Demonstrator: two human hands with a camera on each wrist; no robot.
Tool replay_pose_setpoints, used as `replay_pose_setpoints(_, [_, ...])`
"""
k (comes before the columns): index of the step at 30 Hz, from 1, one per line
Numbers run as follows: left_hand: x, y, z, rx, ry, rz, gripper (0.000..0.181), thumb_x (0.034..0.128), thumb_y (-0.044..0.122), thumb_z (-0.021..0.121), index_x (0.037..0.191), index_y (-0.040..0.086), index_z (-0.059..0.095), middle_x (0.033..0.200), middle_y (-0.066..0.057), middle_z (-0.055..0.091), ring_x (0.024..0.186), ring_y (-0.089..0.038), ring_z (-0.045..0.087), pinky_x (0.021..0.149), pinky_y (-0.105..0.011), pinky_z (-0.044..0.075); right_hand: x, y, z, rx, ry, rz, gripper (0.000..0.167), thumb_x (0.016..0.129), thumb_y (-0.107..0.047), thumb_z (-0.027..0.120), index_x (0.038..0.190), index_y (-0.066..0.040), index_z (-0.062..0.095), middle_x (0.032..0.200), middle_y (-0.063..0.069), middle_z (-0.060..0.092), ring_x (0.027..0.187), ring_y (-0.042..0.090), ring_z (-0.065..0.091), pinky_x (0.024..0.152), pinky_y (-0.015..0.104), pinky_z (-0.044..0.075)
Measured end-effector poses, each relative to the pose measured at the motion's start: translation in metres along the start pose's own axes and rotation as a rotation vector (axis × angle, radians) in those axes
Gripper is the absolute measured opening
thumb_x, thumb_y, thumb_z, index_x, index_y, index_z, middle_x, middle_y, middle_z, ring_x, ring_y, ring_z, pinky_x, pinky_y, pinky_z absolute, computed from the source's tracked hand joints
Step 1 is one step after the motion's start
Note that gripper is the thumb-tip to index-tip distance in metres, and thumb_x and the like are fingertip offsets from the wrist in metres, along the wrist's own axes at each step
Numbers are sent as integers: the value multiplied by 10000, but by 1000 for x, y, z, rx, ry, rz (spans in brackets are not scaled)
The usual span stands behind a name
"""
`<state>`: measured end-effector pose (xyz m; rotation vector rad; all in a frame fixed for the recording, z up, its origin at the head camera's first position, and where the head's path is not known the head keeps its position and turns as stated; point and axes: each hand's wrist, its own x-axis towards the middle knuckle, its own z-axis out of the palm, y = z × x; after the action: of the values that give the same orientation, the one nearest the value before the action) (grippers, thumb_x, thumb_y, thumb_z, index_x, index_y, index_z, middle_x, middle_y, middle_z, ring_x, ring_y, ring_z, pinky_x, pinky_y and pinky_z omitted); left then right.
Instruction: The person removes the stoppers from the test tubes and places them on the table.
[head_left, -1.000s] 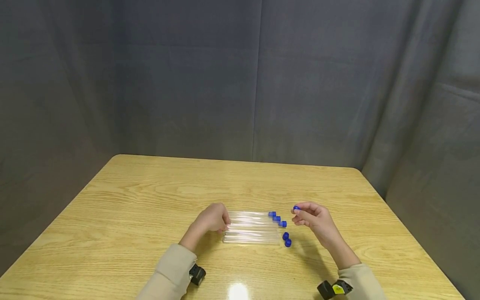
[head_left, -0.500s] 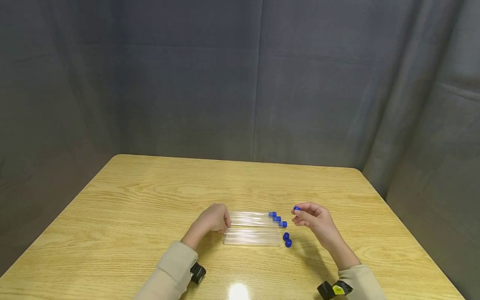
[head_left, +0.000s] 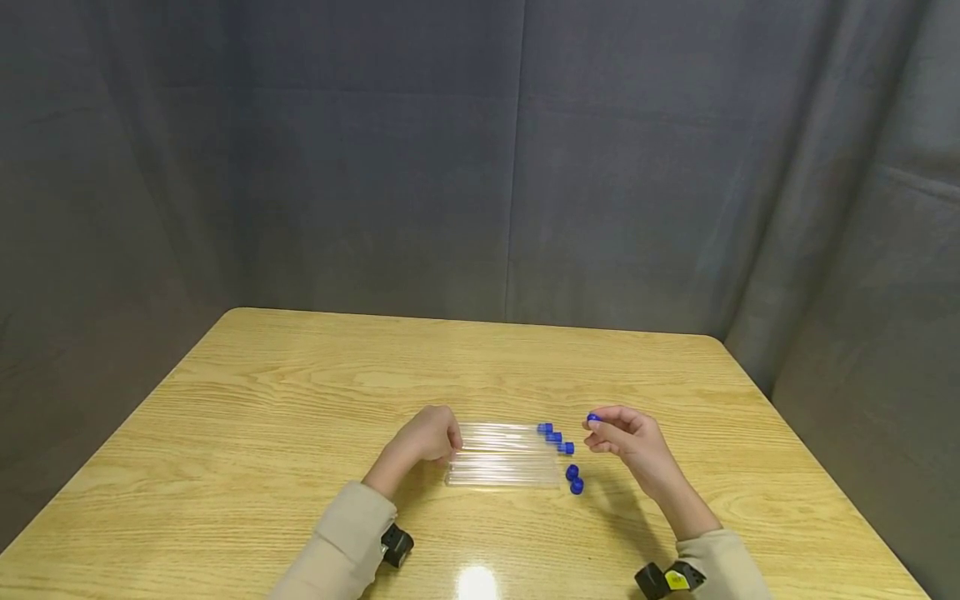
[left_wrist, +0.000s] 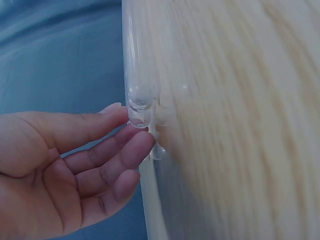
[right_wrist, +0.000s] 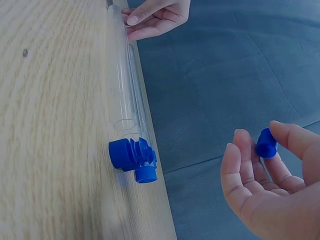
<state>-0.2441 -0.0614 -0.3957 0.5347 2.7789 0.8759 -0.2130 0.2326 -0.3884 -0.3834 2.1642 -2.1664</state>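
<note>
Several clear test tubes (head_left: 504, 480) lie side by side on the table, rounded ends to the left. Blue caps (head_left: 567, 448) sit on the right ends of the three farthest tubes. My left hand (head_left: 426, 435) is at the rounded ends; in the left wrist view its thumb and forefinger pinch a tube end (left_wrist: 139, 117), partly hidden by the fingers. Raised right of the tubes, my right hand (head_left: 633, 442) pinches a blue cap (right_wrist: 266, 144) between thumb and fingers, its hollow side showing in the right wrist view. Two loose blue caps (head_left: 576, 486) lie by the nearer tubes' right ends.
The wooden table (head_left: 300, 375) extends around the tubes on all sides. A grey curtain (head_left: 375, 183) hangs behind it and at both sides. Each wrist carries a small black camera (head_left: 397, 546).
Almost nothing moves. The left hand shifts very slightly to the right, and the nearer tubes shift slightly. The right hand holds its cap in the same place.
</note>
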Motion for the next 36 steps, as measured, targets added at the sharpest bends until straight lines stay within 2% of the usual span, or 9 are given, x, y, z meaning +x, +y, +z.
replay_pose_setpoints(5, [-2,-2,-1,-6,58,5,55,754,-10,668,717,26,687,632,-11,602,478,-87,477,444,-196,384,0,1,1,1,-1,22,215,871,-49,567,1009,112,531,878,75,618,731,156,614,687,298,514])
replay_pose_setpoints(11, [-6,0,-6,-53,85,-2,100,792,56,654,702,25,684,570,-58,597,406,-65,372,392,-177,299,2,4,2,-43,12,50,271,864,-67,583,1020,144,516,876,89,602,749,171,613,697,303,513])
replay_pose_setpoints(18, [-7,2,-9,-58,108,-14,172,822,85,621,667,38,677,461,20,491,372,-55,332,366,-165,227,3,6,3,-159,58,104,284,856,-82,599,1026,138,542,878,74,578,826,234,586,733,354,504])
replay_pose_setpoints(23, [-7,1,-10,-59,110,-13,218,829,117,624,630,34,651,435,51,394,386,-64,323,377,-175,225,6,9,2,-204,9,92,287,864,-45,575,1059,158,514,908,72,570,840,207,576,755,367,495])
replay_pose_setpoints(27, [-8,0,-11,-64,118,-11,187,834,132,624,683,34,676,485,24,481,407,-70,364,389,-182,268,8,12,1,-234,-53,54,314,880,18,522,1141,182,456,911,115,551,804,163,567,741,347,501])
replay_pose_setpoints(31, [-9,0,-12,-68,114,-13,158,842,145,619,766,30,695,588,-29,585,437,-84,426,407,-196,322,11,13,1,-290,-74,50,316,902,49,459,1197,161,441,973,205,528,798,200,564,734,372,500])
replay_pose_setpoints(36, [-10,0,-13,-68,112,-11,159,844,150,617,790,23,697,640,-53,616,466,-97,455,422,-208,343,13,14,3,-354,-73,61,266,902,40,466,1141,151,494,1018,249,532,795,237,563,691,373,505])
